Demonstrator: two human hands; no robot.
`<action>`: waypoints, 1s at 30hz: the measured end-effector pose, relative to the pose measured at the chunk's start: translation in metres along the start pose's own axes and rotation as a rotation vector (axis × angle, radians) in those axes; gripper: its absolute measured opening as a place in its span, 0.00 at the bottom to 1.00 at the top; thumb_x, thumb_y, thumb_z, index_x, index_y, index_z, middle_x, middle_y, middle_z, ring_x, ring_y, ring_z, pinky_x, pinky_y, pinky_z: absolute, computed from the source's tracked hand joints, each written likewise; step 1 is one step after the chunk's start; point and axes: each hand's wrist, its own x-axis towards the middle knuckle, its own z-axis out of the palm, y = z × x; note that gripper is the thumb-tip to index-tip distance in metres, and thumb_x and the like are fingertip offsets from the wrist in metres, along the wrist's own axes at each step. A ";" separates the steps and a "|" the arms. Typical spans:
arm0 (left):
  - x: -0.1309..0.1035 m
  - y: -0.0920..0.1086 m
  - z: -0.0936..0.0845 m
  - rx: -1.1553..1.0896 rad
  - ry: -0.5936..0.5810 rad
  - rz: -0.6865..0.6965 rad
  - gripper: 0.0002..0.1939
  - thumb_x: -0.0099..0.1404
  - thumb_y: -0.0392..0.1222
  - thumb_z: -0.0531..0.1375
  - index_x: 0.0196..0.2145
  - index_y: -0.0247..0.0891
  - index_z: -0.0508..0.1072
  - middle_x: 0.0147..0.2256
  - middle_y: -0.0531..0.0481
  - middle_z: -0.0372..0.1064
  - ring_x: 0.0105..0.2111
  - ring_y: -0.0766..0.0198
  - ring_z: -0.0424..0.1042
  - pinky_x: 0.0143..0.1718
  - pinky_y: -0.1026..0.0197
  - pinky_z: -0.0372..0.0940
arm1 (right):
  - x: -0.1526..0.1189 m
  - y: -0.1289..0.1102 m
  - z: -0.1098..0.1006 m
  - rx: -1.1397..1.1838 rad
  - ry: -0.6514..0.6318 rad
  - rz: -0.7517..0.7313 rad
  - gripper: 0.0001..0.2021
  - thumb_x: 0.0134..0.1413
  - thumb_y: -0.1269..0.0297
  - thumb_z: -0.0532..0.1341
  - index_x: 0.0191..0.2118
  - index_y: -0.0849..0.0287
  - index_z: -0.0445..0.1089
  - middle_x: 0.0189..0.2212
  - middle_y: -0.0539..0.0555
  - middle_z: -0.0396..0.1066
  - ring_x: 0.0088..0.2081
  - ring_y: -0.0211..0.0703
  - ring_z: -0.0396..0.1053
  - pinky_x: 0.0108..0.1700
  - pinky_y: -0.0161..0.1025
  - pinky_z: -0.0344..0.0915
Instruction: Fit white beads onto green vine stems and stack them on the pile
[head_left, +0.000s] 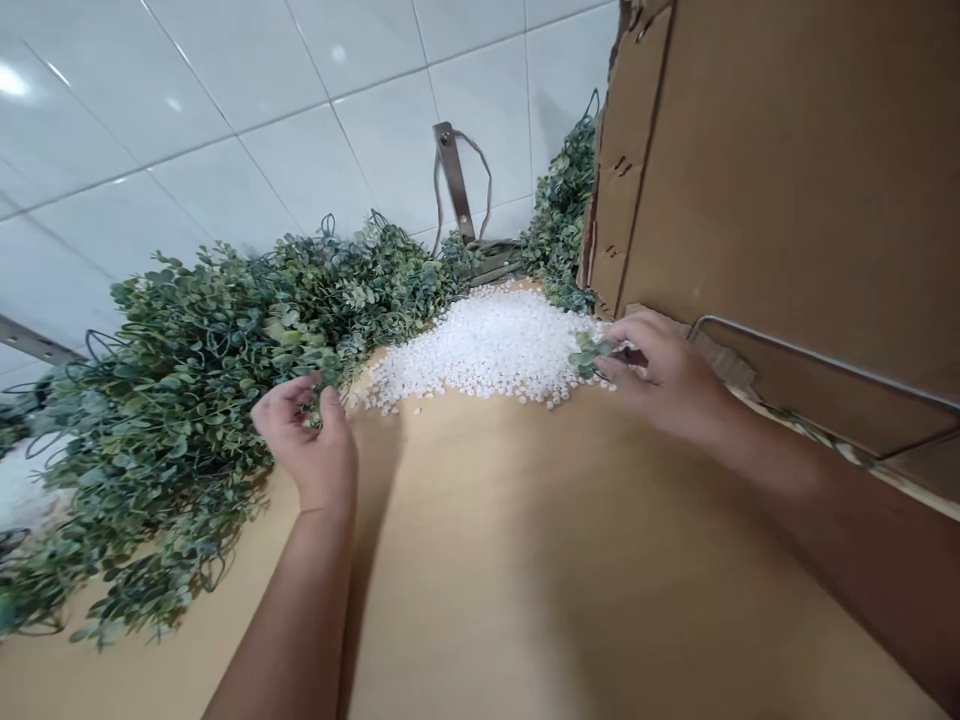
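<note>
My right hand (660, 370) pinches a small sprig of green leaves (586, 354) at the right edge of a heap of small white pellets (499, 340). On the other side, my left hand (311, 435) is raised with its thumb and fingers apart, beside a large pile of leafy green sprigs (202, 370). Some leaves show behind and between its fingers; I see nothing gripped there. The pellets are spread on the tan tabletop (465, 560), a few of them loose at the near edge.
A tall cardboard box (795, 190) stands on the right, with a metal wire frame (825, 360) at its base. White wall tiles (270, 80) rise behind. A metal strip with a cord loop (454, 180) leans there. More white material (34, 485) lies far left.
</note>
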 end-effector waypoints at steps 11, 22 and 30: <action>-0.007 -0.001 0.001 0.264 -0.388 0.117 0.10 0.57 0.40 0.55 0.34 0.37 0.75 0.35 0.45 0.68 0.38 0.57 0.68 0.42 0.54 0.63 | -0.011 -0.029 0.008 0.687 -0.202 0.428 0.10 0.41 0.59 0.60 0.28 0.56 0.60 0.21 0.48 0.61 0.22 0.35 0.61 0.22 0.33 0.59; -0.022 0.003 0.029 0.318 -0.641 0.064 0.08 0.55 0.36 0.56 0.29 0.40 0.76 0.30 0.47 0.71 0.31 0.58 0.69 0.35 0.57 0.62 | -0.021 -0.040 0.019 0.857 -0.446 0.685 0.14 0.40 0.54 0.63 0.25 0.59 0.62 0.21 0.45 0.57 0.22 0.29 0.55 0.20 0.26 0.51; -0.044 0.044 0.033 -0.378 -0.669 -0.390 0.05 0.52 0.39 0.60 0.22 0.35 0.70 0.19 0.54 0.65 0.20 0.70 0.62 0.25 0.66 0.60 | -0.024 -0.042 0.032 0.812 -0.464 0.680 0.14 0.40 0.53 0.62 0.24 0.59 0.63 0.18 0.46 0.60 0.19 0.30 0.56 0.19 0.29 0.51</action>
